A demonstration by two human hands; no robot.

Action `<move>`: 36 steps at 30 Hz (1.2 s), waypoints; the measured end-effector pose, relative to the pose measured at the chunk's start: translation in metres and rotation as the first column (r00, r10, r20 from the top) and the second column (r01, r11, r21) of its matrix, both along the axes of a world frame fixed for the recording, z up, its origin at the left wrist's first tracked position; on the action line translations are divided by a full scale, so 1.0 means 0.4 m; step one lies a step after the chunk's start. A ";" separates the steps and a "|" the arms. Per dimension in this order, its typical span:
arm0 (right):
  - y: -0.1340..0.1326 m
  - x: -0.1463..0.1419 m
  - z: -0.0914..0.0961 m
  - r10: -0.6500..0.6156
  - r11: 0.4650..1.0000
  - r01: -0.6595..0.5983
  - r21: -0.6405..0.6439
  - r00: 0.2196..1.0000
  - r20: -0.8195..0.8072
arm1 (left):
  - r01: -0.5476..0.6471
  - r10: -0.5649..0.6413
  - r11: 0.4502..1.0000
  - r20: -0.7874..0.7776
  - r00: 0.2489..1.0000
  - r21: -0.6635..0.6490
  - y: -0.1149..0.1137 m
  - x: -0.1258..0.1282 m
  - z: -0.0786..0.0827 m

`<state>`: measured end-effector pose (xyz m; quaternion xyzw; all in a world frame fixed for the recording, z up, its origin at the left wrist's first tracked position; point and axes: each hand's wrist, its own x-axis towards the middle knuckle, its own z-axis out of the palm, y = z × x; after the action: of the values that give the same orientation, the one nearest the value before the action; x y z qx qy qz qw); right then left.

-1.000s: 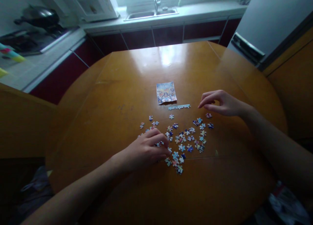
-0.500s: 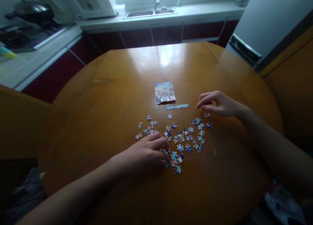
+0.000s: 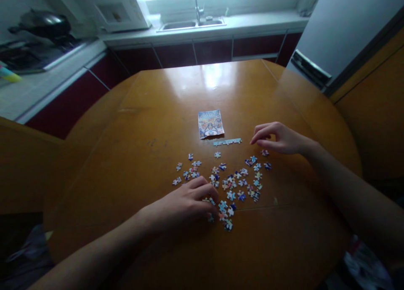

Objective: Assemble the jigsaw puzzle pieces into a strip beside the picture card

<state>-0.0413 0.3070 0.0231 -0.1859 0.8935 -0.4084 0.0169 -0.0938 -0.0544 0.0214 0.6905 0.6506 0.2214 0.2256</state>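
Observation:
My left hand (image 3: 192, 200) rests low over loose jigsaw pieces (image 3: 231, 195) on the wooden table. Its fingers are curved and apart, close around a few pieces, and nothing shows gripped in them. Some pieces beneath that hand are hidden. To the right, my right hand (image 3: 276, 138) is open with loosely bent fingers, just beside the right end of a joined strip of light-blue pieces (image 3: 227, 142). One piece (image 3: 264, 152) lies just below this hand. A single piece (image 3: 217, 155) sits below the strip.
A picture sheet (image 3: 211, 124) lies above the strip on the table (image 3: 151, 96). Beyond the table's far edge are a counter with a sink (image 3: 179, 25), a microwave (image 3: 121, 11) and a stove with a black pan (image 3: 46, 24). A fridge (image 3: 347, 29) stands at right.
The view has tilted up slightly, so everything sits a little lower. Both hands stay in nearly the same places; my left fingers have shifted slightly among the pieces.

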 end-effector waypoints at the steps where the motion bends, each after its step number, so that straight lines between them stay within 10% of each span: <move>1: 0.000 0.000 0.000 -0.003 1.000 0.003 -0.002 1.000 0.003 | 0.004 -0.004 1.000 0.005 1.000 -0.004 0.001 0.000 0.001; 25: -0.006 -0.014 -0.016 -0.129 0.989 0.137 0.061 0.985 -0.112 | -0.035 0.038 0.986 -0.019 0.999 0.161 -0.009 -0.012 -0.037; 36: -0.042 0.008 0.001 0.082 0.991 -0.079 0.109 0.996 -0.024 | -0.183 0.208 0.898 -0.019 0.978 0.401 -0.002 -0.032 -0.042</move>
<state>-0.0382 0.2900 0.0233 -0.2267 0.9061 -0.3559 0.0305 -0.1065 -0.0550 0.0044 0.6594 0.6649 0.3489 0.0373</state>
